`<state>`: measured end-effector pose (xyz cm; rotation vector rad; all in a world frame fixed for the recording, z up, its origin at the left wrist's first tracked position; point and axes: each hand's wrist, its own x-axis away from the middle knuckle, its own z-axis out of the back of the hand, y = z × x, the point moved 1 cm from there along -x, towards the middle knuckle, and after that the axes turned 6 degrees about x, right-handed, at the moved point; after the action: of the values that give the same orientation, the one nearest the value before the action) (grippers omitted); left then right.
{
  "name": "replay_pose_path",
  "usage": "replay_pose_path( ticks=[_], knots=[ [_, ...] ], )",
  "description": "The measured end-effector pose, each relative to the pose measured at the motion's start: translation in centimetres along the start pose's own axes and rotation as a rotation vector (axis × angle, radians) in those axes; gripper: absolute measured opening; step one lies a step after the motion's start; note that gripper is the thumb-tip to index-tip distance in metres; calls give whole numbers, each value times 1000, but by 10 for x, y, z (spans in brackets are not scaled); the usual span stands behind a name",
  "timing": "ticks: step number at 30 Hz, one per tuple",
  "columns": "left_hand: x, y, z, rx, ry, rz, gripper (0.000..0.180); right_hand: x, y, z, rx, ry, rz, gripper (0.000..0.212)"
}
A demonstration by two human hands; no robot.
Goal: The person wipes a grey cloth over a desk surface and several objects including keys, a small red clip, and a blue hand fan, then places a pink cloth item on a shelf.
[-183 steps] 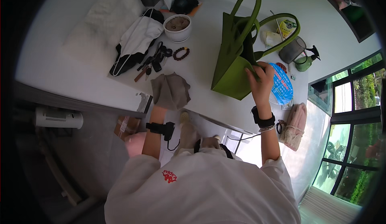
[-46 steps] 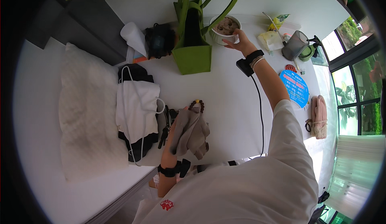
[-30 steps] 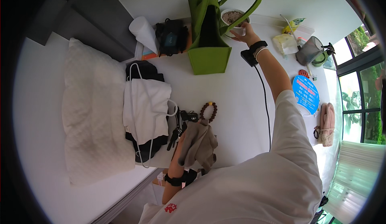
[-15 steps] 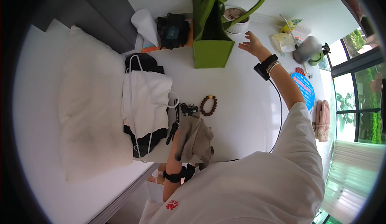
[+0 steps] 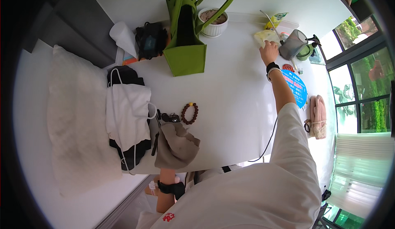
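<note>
My left hand is hidden beneath a grey-brown cloth (image 5: 176,145), which hangs bunched over it at the table's near edge; only the wrist and forearm show below. Stretched out to the far right, my right hand (image 5: 269,51) has its fingers apart, with the tips at a crumpled pale yellow plastic wrapper (image 5: 265,36). Whether they touch it is hard to see. Just right of that hand stands a grey translucent jug (image 5: 293,44). A brown bead bracelet (image 5: 189,113) lies beyond the cloth, beside a small black item (image 5: 170,117).
A green felt bag (image 5: 185,60) stands at the back, next to a white pot (image 5: 214,28). To the left lie a white drawstring bag (image 5: 129,111) on black fabric and a large white cushion (image 5: 78,122). A blue round sign (image 5: 297,90) and a pink rolled towel (image 5: 317,118) are at the right.
My right hand has moved right, from beside the white pot to the yellow wrapper. My left hand has drawn back under the cloth, which spreads wider. The view has shifted right.
</note>
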<state>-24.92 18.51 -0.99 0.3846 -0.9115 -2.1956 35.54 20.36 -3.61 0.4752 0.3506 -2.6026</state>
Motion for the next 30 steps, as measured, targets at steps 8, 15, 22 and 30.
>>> replay_pose_path(
  ticks=[8,15,22,30],
  knots=[
    [-27,30,-38,219,58,50,45,-25,25,-3,194,128,240,16],
    [-49,57,-75,963,153,213,45,47,-7,97,-324,308,572,13],
    [-55,116,-129,1868,63,355,46,188,-2,180,-763,-254,959,17],
    [-63,133,-145,812,-51,-66,59,259,34,199,-975,-667,1205,27]
  ],
)
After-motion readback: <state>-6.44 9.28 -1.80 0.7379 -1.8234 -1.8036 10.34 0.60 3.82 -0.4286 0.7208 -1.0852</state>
